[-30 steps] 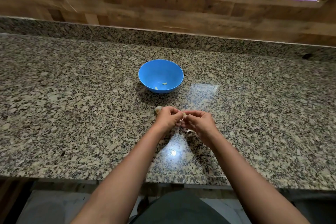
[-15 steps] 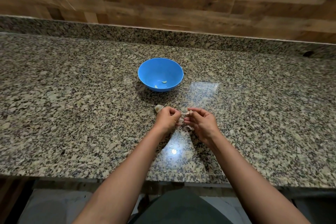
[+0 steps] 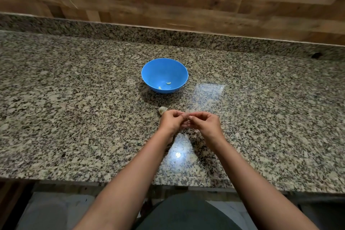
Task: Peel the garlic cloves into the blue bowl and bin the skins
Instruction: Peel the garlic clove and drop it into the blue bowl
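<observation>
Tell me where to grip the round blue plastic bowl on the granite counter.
Probably pinch the near rim of the round blue plastic bowl, coming from above: it stands upright, mouth open, and its walls taper under, so sides offer little purchase.

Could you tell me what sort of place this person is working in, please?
Most likely a home kitchen. There is a speckled granite counter with a raised back edge, a wood-panelled wall behind it, and a blue bowl holding two peeled garlic cloves.
</observation>
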`<state>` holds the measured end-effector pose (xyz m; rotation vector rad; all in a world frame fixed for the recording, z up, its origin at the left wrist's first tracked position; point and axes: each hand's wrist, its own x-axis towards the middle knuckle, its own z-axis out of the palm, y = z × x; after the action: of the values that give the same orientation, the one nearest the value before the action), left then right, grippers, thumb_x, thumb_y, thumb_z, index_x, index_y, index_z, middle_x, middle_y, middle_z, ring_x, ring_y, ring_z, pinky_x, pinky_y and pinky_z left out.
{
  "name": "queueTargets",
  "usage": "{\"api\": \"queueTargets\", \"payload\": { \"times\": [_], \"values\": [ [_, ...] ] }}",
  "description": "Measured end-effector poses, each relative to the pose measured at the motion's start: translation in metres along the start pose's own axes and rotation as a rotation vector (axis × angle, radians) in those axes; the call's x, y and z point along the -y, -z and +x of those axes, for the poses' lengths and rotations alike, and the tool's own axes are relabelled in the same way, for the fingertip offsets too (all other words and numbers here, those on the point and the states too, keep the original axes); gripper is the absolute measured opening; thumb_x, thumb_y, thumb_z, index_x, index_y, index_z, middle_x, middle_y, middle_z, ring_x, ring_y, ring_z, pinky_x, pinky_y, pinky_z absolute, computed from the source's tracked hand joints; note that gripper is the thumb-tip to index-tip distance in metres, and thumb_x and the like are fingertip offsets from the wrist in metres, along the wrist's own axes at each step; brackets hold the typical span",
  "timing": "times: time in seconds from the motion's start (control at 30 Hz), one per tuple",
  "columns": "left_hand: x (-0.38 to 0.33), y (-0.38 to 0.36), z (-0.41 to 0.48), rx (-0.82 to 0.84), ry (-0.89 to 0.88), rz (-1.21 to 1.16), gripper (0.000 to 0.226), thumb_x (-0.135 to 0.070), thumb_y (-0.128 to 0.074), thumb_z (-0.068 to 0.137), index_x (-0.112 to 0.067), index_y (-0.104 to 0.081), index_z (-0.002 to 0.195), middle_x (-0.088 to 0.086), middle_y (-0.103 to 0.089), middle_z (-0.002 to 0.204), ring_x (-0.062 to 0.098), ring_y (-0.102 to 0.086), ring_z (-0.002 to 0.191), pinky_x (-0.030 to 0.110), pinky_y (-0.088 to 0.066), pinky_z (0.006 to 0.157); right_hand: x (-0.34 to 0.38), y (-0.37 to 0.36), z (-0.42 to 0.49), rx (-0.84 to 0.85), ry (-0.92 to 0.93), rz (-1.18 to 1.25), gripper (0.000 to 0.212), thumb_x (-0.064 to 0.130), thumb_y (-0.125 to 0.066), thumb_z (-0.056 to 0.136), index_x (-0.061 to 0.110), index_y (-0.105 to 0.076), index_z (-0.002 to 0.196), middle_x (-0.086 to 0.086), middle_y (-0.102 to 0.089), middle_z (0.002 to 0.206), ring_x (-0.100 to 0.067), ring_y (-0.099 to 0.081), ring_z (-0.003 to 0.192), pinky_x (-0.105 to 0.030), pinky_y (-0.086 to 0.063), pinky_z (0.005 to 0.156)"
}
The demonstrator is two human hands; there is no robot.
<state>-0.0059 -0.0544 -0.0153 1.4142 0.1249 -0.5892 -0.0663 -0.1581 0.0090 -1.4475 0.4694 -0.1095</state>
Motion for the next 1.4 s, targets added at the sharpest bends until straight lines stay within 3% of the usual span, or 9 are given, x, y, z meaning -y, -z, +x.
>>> {"api": "queueTargets", "payload": {
  "times": [0.2,0.37,0.47,0.53,0.63,0.73,0.97,1.13,1.4],
  "values": [
    [-0.001,-0.015,-0.001,-0.111,0.051,-0.010,0.011,-0.010,-0.057,0.092,0.000,-0.058,0.090,0.005,-0.056,0.070,0.012,-0.050,0.058,0.020,-0.043,0.049,-0.008,-0.015,-0.011,-0.158,0.268,-0.386,0.010,0.002,-0.062,0.086,0.011,-0.066,0.086,-0.006,-0.067,0.085,-0.015,-0.066,0.075,-0.018,-0.055,0.065],
    [-0.002,-0.010,-0.015,-0.123,-0.257,0.252,0.019,-0.009,-0.054,0.093,-0.016,-0.052,0.076,0.003,-0.060,0.076,0.017,-0.059,0.070,0.033,-0.054,0.065,0.011,-0.020,-0.002,-0.245,-0.163,0.218,0.012,-0.009,-0.057,0.084,-0.002,-0.063,0.075,-0.013,-0.065,0.074,-0.017,-0.061,0.058,-0.020,-0.051,0.051],
    [-0.004,-0.006,-0.015,-0.142,-0.381,0.445,0.019,-0.011,-0.053,0.093,-0.019,-0.052,0.076,0.001,-0.060,0.076,0.019,-0.060,0.072,0.037,-0.054,0.066,0.017,-0.019,0.001,-0.230,-0.210,0.269,0.012,-0.009,-0.056,0.084,-0.004,-0.063,0.075,-0.013,-0.065,0.072,-0.015,-0.057,0.056,-0.020,-0.050,0.050],
    [-0.005,-0.011,-0.011,-0.152,-0.279,0.406,0.017,-0.016,-0.055,0.094,-0.016,-0.054,0.077,0.002,-0.059,0.075,0.017,-0.056,0.069,0.033,-0.050,0.062,0.010,-0.020,-0.002,-0.269,-0.032,-0.001,0.010,-0.002,-0.062,0.084,0.002,-0.065,0.076,-0.011,-0.067,0.074,-0.018,-0.061,0.063,-0.024,-0.053,0.057],
    [-0.014,-0.016,-0.006,0.013,0.105,-0.049,0.021,-0.014,-0.051,0.096,-0.005,-0.058,0.078,0.007,-0.054,0.073,0.015,-0.048,0.064,0.025,-0.040,0.058,-0.006,-0.014,-0.008,-0.227,0.355,-0.539,0.001,0.005,-0.063,0.085,0.005,-0.064,0.085,-0.006,-0.063,0.082,-0.017,-0.060,0.072,-0.023,-0.053,0.066],
    [-0.022,-0.012,-0.006,0.094,0.302,-0.286,0.020,-0.009,-0.049,0.095,-0.001,-0.056,0.078,0.007,-0.052,0.072,0.011,-0.046,0.065,0.022,-0.042,0.059,-0.014,-0.008,-0.010,-0.171,0.538,-0.680,0.007,0.000,-0.059,0.086,0.004,-0.063,0.089,-0.004,-0.058,0.085,-0.014,-0.058,0.074,-0.018,-0.052,0.068],
    [-0.019,-0.006,-0.007,0.096,0.260,-0.349,0.016,-0.013,-0.059,0.090,-0.001,-0.058,0.079,0.001,-0.058,0.050,0.005,-0.050,0.042,0.012,-0.044,0.041,0.005,0.000,0.000,-0.120,0.034,-0.004,0.009,-0.004,-0.062,0.084,0.004,-0.064,0.084,-0.012,-0.067,0.084,-0.019,-0.066,0.078,-0.024,-0.056,0.072],
    [-0.014,-0.011,-0.009,0.061,0.101,-0.278,0.012,-0.011,-0.063,0.086,-0.004,-0.056,0.079,0.006,-0.059,0.065,0.009,-0.051,0.052,0.015,-0.044,0.047,0.011,-0.003,0.004,-0.110,-0.114,0.302,0.013,-0.011,-0.054,0.085,-0.011,-0.061,0.096,-0.016,-0.066,0.080,-0.017,-0.063,0.064,-0.020,-0.056,0.062],
    [-0.008,-0.012,-0.009,-0.016,-0.091,-0.038,0.010,-0.016,-0.063,0.088,-0.011,-0.057,0.081,0.004,-0.062,0.081,0.014,-0.057,0.073,0.022,-0.045,0.058,0.020,-0.002,0.003,-0.061,-0.278,0.515,0.013,-0.012,-0.054,0.084,-0.006,-0.063,0.092,-0.017,-0.066,0.085,-0.021,-0.064,0.074,-0.026,-0.057,0.066]
  ]
}}
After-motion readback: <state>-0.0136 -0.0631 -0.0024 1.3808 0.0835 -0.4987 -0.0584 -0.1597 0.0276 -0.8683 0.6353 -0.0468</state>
